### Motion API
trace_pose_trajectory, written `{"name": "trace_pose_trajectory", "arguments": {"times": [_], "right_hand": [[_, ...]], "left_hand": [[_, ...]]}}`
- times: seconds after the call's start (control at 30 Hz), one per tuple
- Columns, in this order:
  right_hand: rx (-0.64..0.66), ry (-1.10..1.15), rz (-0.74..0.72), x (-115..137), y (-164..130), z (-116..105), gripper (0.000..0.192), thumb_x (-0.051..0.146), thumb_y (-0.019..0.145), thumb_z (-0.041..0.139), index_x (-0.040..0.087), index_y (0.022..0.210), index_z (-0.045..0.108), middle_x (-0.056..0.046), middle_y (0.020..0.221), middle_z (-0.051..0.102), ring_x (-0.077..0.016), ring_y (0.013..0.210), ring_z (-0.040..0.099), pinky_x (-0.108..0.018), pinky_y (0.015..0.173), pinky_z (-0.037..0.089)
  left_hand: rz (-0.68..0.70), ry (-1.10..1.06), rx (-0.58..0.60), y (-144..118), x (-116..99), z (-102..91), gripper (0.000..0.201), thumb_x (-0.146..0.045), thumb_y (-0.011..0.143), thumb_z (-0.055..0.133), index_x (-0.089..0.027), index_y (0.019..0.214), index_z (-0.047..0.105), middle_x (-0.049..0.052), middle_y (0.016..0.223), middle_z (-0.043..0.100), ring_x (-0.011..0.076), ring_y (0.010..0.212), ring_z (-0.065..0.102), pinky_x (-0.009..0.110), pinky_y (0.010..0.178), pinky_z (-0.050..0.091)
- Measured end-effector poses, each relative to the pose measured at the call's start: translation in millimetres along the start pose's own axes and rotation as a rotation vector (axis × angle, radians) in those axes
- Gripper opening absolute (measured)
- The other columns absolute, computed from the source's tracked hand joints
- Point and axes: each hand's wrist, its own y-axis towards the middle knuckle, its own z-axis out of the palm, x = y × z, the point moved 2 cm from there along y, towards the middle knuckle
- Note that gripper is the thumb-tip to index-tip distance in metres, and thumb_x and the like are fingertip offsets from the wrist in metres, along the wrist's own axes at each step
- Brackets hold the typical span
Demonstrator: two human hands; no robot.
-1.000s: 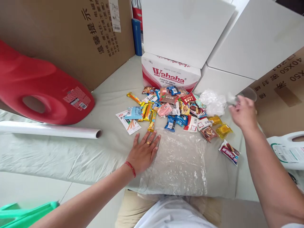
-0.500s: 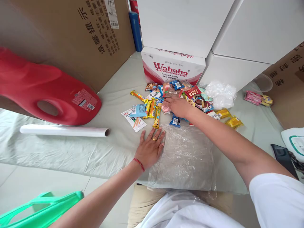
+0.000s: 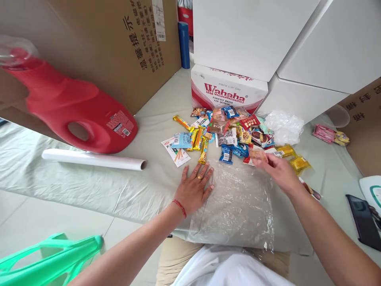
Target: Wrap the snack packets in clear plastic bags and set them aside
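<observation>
My left hand (image 3: 195,186) lies flat with fingers apart, on the cloth at the left edge of a clear plastic sheet (image 3: 235,202). Between the thumb and fingers of my right hand (image 3: 278,169) is a small pinkish snack packet (image 3: 257,155), slightly blurred, held above the right front of the snack pile. That pile has yellow-wrapped bars (image 3: 203,150), a blue packet (image 3: 226,154), a light blue packet (image 3: 181,140), a white packet with stick snacks (image 3: 177,153) and a red packet (image 3: 249,120). Yellow packets (image 3: 300,163) lie right of my right hand.
A Wahaha water carton (image 3: 229,89) stands behind the pile, with crumpled clear plastic (image 3: 284,126) to its right. At left are a red jug (image 3: 80,107) and a white roll (image 3: 95,159). A phone (image 3: 363,220) lies far right; a green plastic stool (image 3: 53,258) stands lower left.
My right hand has moved from the middle of the pile toward the right and nearer me, with the pinkish snack packet in it. My left hand stays flat. The view has shifted slightly.
</observation>
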Motion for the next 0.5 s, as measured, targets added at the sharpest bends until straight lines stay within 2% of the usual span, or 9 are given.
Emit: {"name": "trace_pose_trajectory", "arguments": {"times": [0.07, 0.13, 0.2, 0.3, 0.4, 0.5], "right_hand": [[0.078, 0.199, 0.096, -12, -25, 3, 0.039, 0.055, 0.093, 0.06, 0.021, 0.104, 0.075, -0.004, 0.097, 0.077, -0.0225, 0.084, 0.069, -0.031, 0.072, 0.054], [0.1, 0.229, 0.11, -11, -43, 11, 0.038, 0.054, 0.093, 0.062, 0.022, 0.11, 0.074, -0.004, 0.1, 0.077, -0.0229, 0.085, 0.07, -0.033, 0.073, 0.055], [0.033, 0.108, 0.03, 1, -55, 21, 0.035, 0.049, 0.095, 0.061, 0.023, 0.115, 0.073, -0.004, 0.1, 0.076, -0.0232, 0.083, 0.07, -0.034, 0.073, 0.056], [-0.079, -0.176, -0.189, 24, -68, 44, 0.033, 0.036, 0.101, 0.051, 0.025, 0.127, 0.068, -0.008, 0.115, 0.073, -0.0257, 0.097, 0.07, -0.038, 0.084, 0.056], [0.055, -0.419, -0.3, 31, -83, 71, 0.042, 0.037, 0.102, 0.05, 0.025, 0.141, 0.06, -0.013, 0.134, 0.065, -0.0292, 0.113, 0.065, -0.042, 0.091, 0.056], [0.184, -0.521, -0.343, 14, -97, 86, 0.065, 0.054, 0.097, 0.056, 0.023, 0.153, 0.047, -0.016, 0.155, 0.048, -0.0354, 0.123, 0.058, -0.051, 0.097, 0.052]], "left_hand": [[-0.001, 0.007, 0.002, 0, 0, -0.3, 0.059, -0.05, 0.105, 0.027, -0.028, 0.159, 0.035, 0.005, 0.168, 0.029, 0.0307, 0.154, 0.029, 0.064, 0.124, 0.013], [-0.007, 0.011, 0.007, 1, -1, -0.9, 0.059, -0.05, 0.105, 0.028, -0.028, 0.159, 0.036, 0.005, 0.167, 0.031, 0.0314, 0.154, 0.031, 0.064, 0.124, 0.013], [-0.012, 0.013, 0.012, 1, -1, -1.5, 0.059, -0.049, 0.105, 0.029, -0.028, 0.159, 0.036, 0.005, 0.167, 0.032, 0.032, 0.153, 0.032, 0.064, 0.124, 0.014], [-0.017, 0.01, 0.022, 2, -1, -1.7, 0.058, -0.048, 0.105, 0.029, -0.028, 0.159, 0.036, 0.005, 0.166, 0.033, 0.0322, 0.152, 0.033, 0.065, 0.123, 0.013], [-0.023, 0.013, 0.023, 2, -1, -0.9, 0.056, -0.044, 0.106, 0.026, -0.03, 0.159, 0.035, 0.005, 0.166, 0.033, 0.0306, 0.153, 0.033, 0.063, 0.124, 0.012], [-0.02, 0.034, 0.015, 2, 0, 0.4, 0.055, -0.04, 0.106, 0.026, -0.031, 0.16, 0.033, 0.004, 0.166, 0.033, 0.0297, 0.153, 0.032, 0.062, 0.124, 0.013]]}}
